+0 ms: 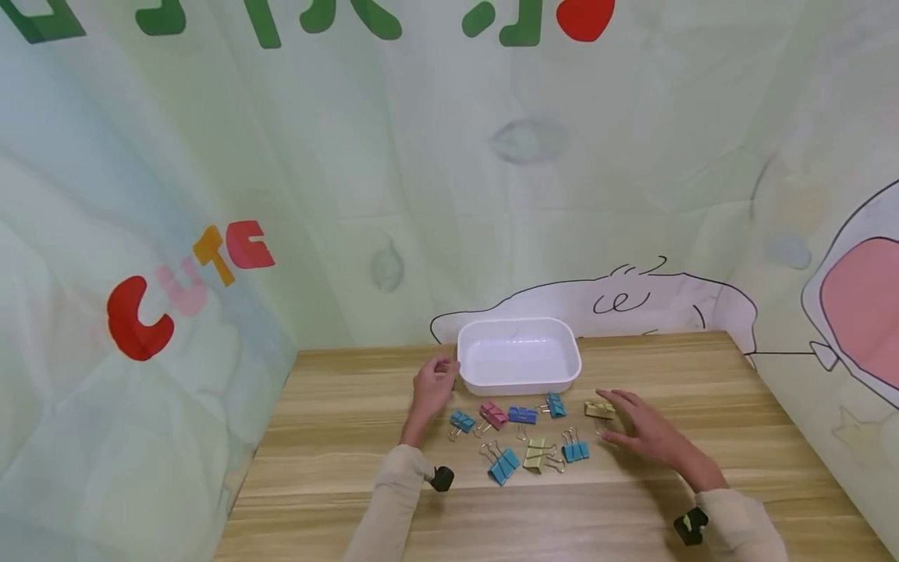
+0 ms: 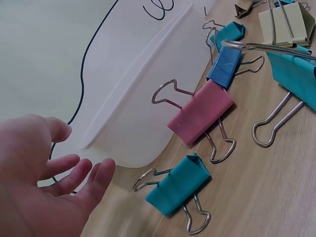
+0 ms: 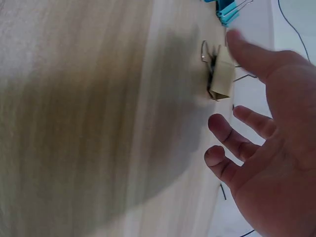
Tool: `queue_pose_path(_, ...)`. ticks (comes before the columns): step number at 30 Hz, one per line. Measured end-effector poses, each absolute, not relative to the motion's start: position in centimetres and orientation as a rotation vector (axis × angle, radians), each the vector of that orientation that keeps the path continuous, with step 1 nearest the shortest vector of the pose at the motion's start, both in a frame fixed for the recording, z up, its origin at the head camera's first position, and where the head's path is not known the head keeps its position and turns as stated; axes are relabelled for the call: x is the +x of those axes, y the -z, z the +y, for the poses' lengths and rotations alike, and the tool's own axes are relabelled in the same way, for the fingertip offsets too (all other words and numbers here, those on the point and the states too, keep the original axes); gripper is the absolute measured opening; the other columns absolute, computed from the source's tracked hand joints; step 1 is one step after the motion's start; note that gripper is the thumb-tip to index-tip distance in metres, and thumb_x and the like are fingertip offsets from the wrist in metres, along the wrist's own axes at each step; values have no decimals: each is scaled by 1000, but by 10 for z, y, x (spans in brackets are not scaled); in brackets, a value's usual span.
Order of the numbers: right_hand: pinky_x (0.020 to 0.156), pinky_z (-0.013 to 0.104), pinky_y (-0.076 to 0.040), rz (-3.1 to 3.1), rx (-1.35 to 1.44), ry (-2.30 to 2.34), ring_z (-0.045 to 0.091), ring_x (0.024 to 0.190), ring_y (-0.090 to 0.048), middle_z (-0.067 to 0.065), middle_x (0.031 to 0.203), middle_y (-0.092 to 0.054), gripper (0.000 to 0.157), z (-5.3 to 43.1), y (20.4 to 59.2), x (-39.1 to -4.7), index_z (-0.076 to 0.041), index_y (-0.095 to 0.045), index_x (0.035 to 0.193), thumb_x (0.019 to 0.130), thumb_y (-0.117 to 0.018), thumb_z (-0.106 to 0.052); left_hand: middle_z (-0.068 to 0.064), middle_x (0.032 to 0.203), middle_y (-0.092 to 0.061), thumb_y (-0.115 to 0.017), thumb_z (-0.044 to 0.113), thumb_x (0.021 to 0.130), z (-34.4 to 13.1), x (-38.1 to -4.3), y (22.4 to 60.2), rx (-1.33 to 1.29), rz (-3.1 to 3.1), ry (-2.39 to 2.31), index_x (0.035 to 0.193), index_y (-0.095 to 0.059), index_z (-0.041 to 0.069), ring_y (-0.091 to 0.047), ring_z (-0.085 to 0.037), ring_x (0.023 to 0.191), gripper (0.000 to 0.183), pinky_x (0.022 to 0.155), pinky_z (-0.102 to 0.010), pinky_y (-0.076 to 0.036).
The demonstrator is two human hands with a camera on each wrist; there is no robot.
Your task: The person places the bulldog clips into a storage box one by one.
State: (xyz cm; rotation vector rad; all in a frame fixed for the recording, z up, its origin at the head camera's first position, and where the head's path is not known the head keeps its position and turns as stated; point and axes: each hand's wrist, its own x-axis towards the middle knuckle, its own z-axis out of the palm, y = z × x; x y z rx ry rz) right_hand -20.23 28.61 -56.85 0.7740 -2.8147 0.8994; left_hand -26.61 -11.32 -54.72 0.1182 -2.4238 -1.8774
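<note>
My left hand (image 1: 433, 384) is at the left end of a white plastic box (image 1: 520, 390), fingers loosely bent; whether they touch its wall, I cannot tell. Over on the right, my right hand (image 1: 646, 429) is spread beside a yellow binder clip (image 1: 598, 409), which lies between thumb and fingers without being gripped. In the right wrist view that yellow clip (image 3: 223, 74) lies on the wood near the thumb. A pink binder clip (image 2: 202, 112) and a teal one (image 2: 178, 185) lie nearest the left hand. A blue clip (image 1: 523, 415) sits in front of the box.
Several more binder clips are scattered on the wooden table (image 1: 337, 468), among them a pale yellow one (image 1: 535, 456) and a teal one (image 1: 503, 466). Behind the box hangs a printed cloth backdrop (image 1: 351, 234). Both wrists carry small black cameras.
</note>
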Motion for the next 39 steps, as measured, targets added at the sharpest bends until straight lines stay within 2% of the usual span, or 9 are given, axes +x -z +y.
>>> queue_pose_path(3, 99, 73, -49, -2784, 791, -868, 53, 124, -54, 31, 139, -54, 70, 285, 574, -205, 1, -52, 147, 87, -85, -13, -22, 114, -66, -64, 18, 103, -113, -268, 551, 185, -2406, 1924, 128, -61, -7, -70, -45, 94, 35, 84, -52, -64)
queue_pose_path(9, 99, 70, -51, -2806, 725, -804, 51, 123, -56, 29, 135, -58, 59, 282, 578, -207, 1, -56, 144, 91, -79, -6, -19, 107, -66, -67, 15, 101, -107, -273, 561, 250, -2367, 1954, 122, -64, -9, -71, -36, 89, 32, 81, -44, -66)
queue_pose_path(19, 96, 66, -55, -2765, 647, -786, 48, 112, -64, 24, 122, -67, 35, 275, 580, -207, 1, -70, 126, 91, -76, 0, -20, 104, -68, -68, 5, 98, -99, -275, 560, 312, -2254, 2050, 123, -65, -13, -72, -39, 90, 31, 84, -43, -65)
queue_pose_path(30, 92, 60, -58, -2752, 560, -781, 42, 106, -69, 18, 113, -73, 26, 270, 585, -209, -1, -76, 116, 90, -77, 0, -22, 103, -68, -65, -4, 95, -98, -275, 553, 336, -2206, 2109, 123, -63, -16, -72, -37, 84, 30, 82, -45, -66)
queue_pose_path(39, 90, 59, -59, -2742, 533, -814, 39, 103, -70, 15, 110, -75, 26, 270, 585, -210, -2, -77, 114, 88, -78, 1, -22, 105, -66, -64, -4, 97, -100, -275, 554, 316, -2181, 2165, 125, -61, -17, -71, -38, 88, 31, 85, -45, -65)
